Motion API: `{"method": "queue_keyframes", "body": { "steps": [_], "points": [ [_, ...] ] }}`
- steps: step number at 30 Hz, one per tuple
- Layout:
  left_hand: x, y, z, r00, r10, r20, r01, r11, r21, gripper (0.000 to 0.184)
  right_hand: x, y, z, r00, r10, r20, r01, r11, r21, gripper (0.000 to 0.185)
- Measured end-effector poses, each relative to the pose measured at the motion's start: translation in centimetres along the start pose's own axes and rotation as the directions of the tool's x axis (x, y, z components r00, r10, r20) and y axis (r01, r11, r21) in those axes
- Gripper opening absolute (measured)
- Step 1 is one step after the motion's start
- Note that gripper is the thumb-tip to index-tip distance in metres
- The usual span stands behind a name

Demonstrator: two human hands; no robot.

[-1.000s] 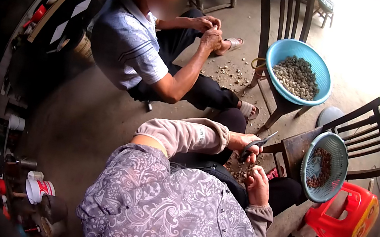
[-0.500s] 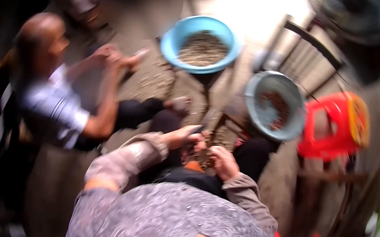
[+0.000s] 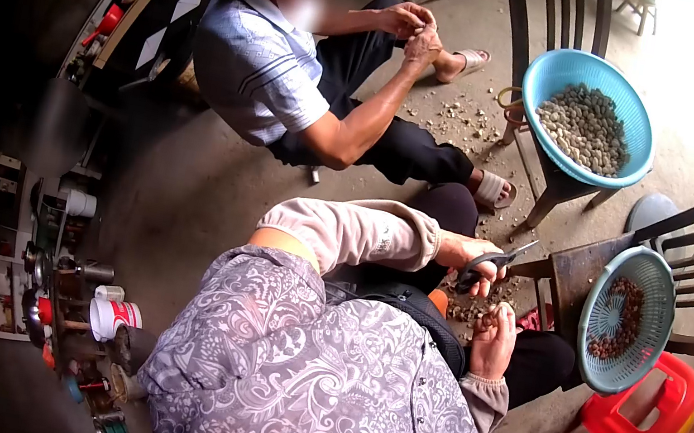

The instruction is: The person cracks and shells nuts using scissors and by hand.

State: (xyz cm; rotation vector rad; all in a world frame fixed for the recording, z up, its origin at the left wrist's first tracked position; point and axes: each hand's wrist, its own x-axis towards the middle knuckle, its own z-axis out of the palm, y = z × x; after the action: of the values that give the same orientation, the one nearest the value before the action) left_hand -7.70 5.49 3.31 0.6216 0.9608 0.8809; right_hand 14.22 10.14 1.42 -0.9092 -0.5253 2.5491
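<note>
My left hand (image 3: pixel 470 260) is closed around the black handles of a pair of scissors (image 3: pixel 494 258), whose blades point up and to the right. Just below it, my right hand (image 3: pixel 493 337) has its fingers drawn together in a pinch; whatever is between them is too small to name. Tan shell bits (image 3: pixel 462 309) lie on the floor beneath both hands. Beside my right knee, a blue-grey basket (image 3: pixel 596 345) on a wooden chair holds small reddish-brown kernels (image 3: pixel 624 318). Farther up, a light blue basket (image 3: pixel 629 177) holds many greyish-tan nut-like pieces (image 3: pixel 587 128).
A seated co-worker (image 3: pixel 262 65) on the left has both hands (image 3: pixel 419 31) together at a small thing. A red plastic stool (image 3: pixel 638 421) stands at the lower right. Shells (image 3: pixel 464 121) are scattered on the floor. Pots and containers (image 3: pixel 115 315) line the far left.
The view has swung left, so everything appears shifted right and is sharper. The scissors stay in my left hand, and my right hand remains closed near them.
</note>
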Motion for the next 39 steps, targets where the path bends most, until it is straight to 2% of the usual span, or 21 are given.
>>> {"method": "queue_keyframes", "body": {
  "steps": [11, 15, 17, 19, 20, 21, 22, 23, 24, 25, 26, 27, 28, 30, 32, 33, 34, 36, 37, 38, 39],
  "points": [
    [-0.1, -0.5, -0.6, 0.998, 0.007, 0.059, -0.009, 1.000, 0.025, 0.035, 0.5, 0.4, -0.9, 1.000, -0.009, 0.002, 0.009, 1.000, -0.003, 0.009],
    [-0.4, 0.0, 0.0, 0.999, -0.024, 0.029, 0.026, 0.996, -0.089, 0.031, 0.0, -0.4, 0.4, 0.999, -0.008, -0.035, 0.002, 0.988, -0.152, 0.008],
    [0.5, 0.1, -0.7, 0.997, -0.074, -0.017, 0.069, 0.981, -0.182, 0.030, -1.5, -2.0, 4.5, 0.983, 0.096, 0.155, -0.032, 0.929, -0.369, 0.007],
    [1.1, 0.7, -1.9, 0.991, 0.099, 0.087, -0.104, 0.993, 0.062, 0.031, -2.5, -5.2, 9.7, 0.794, 0.245, 0.557, 0.213, 0.746, -0.631, 0.009],
    [3.1, 0.3, -2.8, 0.949, 0.141, 0.282, -0.056, 0.955, -0.290, 0.032, -2.8, -8.0, 12.2, 0.765, 0.237, 0.598, 0.318, 0.669, -0.672, 0.010],
    [3.2, -1.3, -2.8, 0.899, 0.244, 0.363, 0.031, 0.792, -0.610, 0.033, -3.0, -9.3, 14.4, 0.701, 0.264, 0.662, 0.417, 0.602, -0.681, 0.011],
    [0.4, -0.4, -1.6, 0.974, 0.160, 0.160, -0.093, 0.928, -0.361, 0.033, -2.3, -9.1, 15.0, 0.728, 0.309, 0.612, 0.313, 0.644, -0.698, 0.010],
    [0.1, 0.9, -1.3, 0.996, 0.070, 0.062, -0.044, 0.935, -0.351, 0.024, -1.1, -7.3, 13.6, 0.706, 0.223, 0.673, 0.464, 0.572, -0.677, 0.009],
    [-0.2, 2.2, -0.9, 0.999, -0.021, -0.036, 0.007, 0.936, -0.351, 0.016, -0.4, -5.8, 11.8, 0.746, 0.340, 0.572, 0.257, 0.647, -0.718, 0.010],
    [0.5, 0.6, -2.0, 0.996, 0.088, 0.007, -0.084, 0.964, -0.251, 0.031, -0.5, -5.5, 10.7, 0.773, 0.237, 0.588, 0.336, 0.633, -0.697, 0.009],
    [0.3, 0.8, -1.4, 0.996, 0.089, 0.024, -0.081, 0.971, -0.224, 0.032, -1.8, -6.8, 9.9, 0.847, 0.273, 0.455, 0.127, 0.728, -0.674, 0.007],
    [0.1, 1.0, -0.8, 0.995, 0.089, 0.042, -0.079, 0.977, -0.196, 0.033, -3.8, -10.7, 11.0, 0.896, 0.278, 0.347, 0.048, 0.716, -0.697, 0.006],
    [0.2, 1.2, -0.7, 0.996, 0.077, 0.037, -0.068, 0.975, -0.210, 0.033, -5.2, -14.4, 10.0, 0.877, 0.009, 0.480, 0.405, 0.525, -0.749, 0.016],
    [-0.5, 0.8, 0.1, 0.999, 0.038, 0.001, -0.036, 0.952, -0.304, 0.035, -8.3, -20.3, 5.9, 0.922, -0.283, 0.265, 0.378, 0.812, -0.445, 0.022],
    [0.2, 1.8, -0.6, 1.000, 0.022, -0.010, -0.023, 0.974, -0.224, 0.033, -10.0, -24.9, 6.4, 0.786, -0.510, 0.350, 0.584, 0.797, -0.152, 0.019],
    [0.6, 0.2, -1.0, 0.999, 0.047, -0.019, -0.050, 0.970, -0.239, 0.032, -10.0, -24.8, 5.9, 0.753, -0.557, 0.351, 0.628, 0.767, -0.131, 0.020],
    [1.8, -0.6, -2.8, 0.982, 0.179, 0.062, -0.166, 0.971, -0.171, 0.030, -8.9, -23.9, 5.8, 0.723, -0.588, 0.361, 0.669, 0.726, -0.157, 0.022],
    [1.6, 1.1, -1.8, 0.999, 0.052, 0.005, -0.049, 0.972, -0.228, 0.031, -5.9, -18.7, 4.1, 0.728, -0.564, 0.390, 0.680, 0.664, -0.310, 0.026],
    [1.6, 0.6, -1.9, 0.996, 0.082, 0.024, -0.074, 0.970, -0.230, 0.031, -3.9, -15.9, 2.7, 0.759, -0.488, 0.431, 0.649, 0.625, -0.434, 0.028],
    [1.6, 0.5, -1.8, 0.996, 0.081, 0.037, -0.072, 0.976, -0.205, 0.032, -4.0, -11.8, 6.9, 0.898, -0.366, 0.242, 0.429, 0.851, -0.303, 0.017],
    [1.6, 0.2, -1.6, 0.997, 0.072, 0.041, -0.060, 0.972, -0.226, 0.034, -3.1, -9.4, 6.6, 0.950, -0.178, 0.258, 0.246, 0.933, -0.264, 0.011]
  ]
}}
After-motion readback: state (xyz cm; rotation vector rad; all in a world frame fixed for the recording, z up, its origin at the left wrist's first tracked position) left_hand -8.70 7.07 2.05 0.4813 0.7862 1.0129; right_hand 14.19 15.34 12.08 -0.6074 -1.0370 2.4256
